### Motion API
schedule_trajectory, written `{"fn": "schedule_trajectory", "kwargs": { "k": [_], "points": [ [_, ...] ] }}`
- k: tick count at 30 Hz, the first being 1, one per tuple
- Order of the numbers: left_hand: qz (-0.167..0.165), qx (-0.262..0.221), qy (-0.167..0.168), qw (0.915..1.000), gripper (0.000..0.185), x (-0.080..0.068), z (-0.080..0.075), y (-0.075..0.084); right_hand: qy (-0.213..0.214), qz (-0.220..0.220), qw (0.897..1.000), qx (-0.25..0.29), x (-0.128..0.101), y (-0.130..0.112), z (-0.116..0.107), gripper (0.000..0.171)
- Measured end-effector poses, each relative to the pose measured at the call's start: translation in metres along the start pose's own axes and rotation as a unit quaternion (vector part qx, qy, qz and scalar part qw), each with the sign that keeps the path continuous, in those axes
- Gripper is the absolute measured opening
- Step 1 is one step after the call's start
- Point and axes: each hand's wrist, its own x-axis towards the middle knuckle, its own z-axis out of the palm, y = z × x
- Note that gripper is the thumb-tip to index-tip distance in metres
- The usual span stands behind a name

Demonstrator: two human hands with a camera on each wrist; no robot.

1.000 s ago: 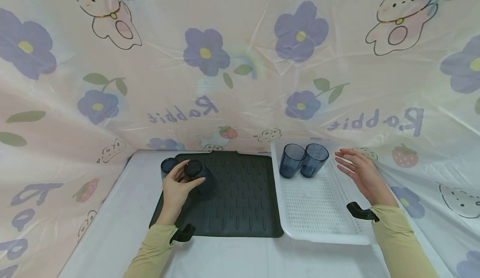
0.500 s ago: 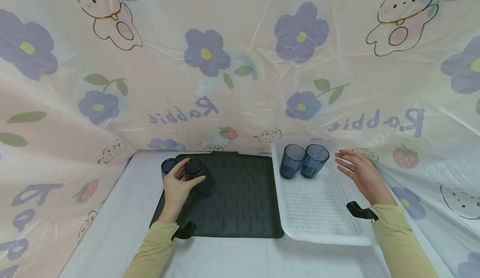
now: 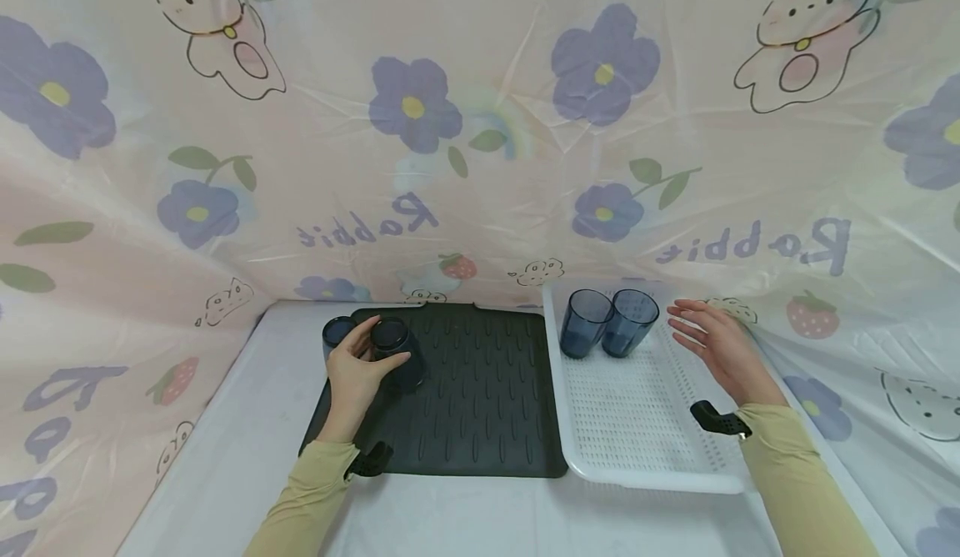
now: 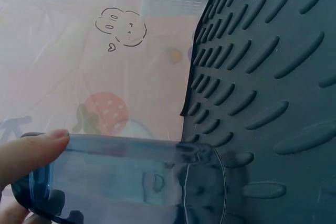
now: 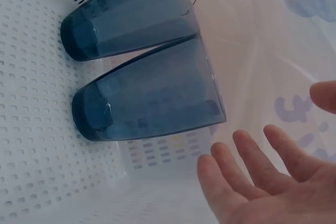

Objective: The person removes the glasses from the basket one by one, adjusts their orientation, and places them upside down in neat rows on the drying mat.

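My left hand grips a blue drinking glass by its base end, thumb and fingers on either side. The glass is upside down, its mouth right at the black ridged drying mat. In the left wrist view the clear blue glass shows its rim close over the ridges. Behind the left fingers, another blue glass stands upside down at the mat's far left corner, partly hidden. My right hand hovers with fingers relaxed, holding nothing. Beside it, two upright blue glasses stand together.
Both upright glasses are inside a white perforated basket, at its far left corner, right of the mat. White cloth covers the table. A printed plastic sheet hangs behind and along the sides.
The lower end of the held glass has shifted slightly left, so the glass stands a little more upright. My right hand has drifted very slightly left; the other glasses stay put.
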Motion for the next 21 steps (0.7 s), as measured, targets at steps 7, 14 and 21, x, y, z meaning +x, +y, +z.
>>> {"fn": "schedule_trajectory", "kwargs": {
  "k": [7, 14, 21],
  "points": [
    [-0.002, 0.021, 0.004, 0.9998, 0.072, 0.0004, 0.0017, -0.0013, 0.013, 0.011, 0.999, -0.037, 0.0035, -0.0001, 0.0008, 0.03],
    [-0.006, 0.023, 0.007, 0.9997, 0.073, 0.0011, 0.0025, -0.0011, 0.014, 0.024, 0.998, -0.06, 0.0062, -0.0018, 0.0031, 0.033],
    [-0.013, 0.016, 0.008, 0.9998, 0.073, 0.0027, 0.004, -0.0023, 0.01, 0.027, 0.998, -0.052, 0.0099, -0.0003, 0.0043, 0.029]
  ]
}}
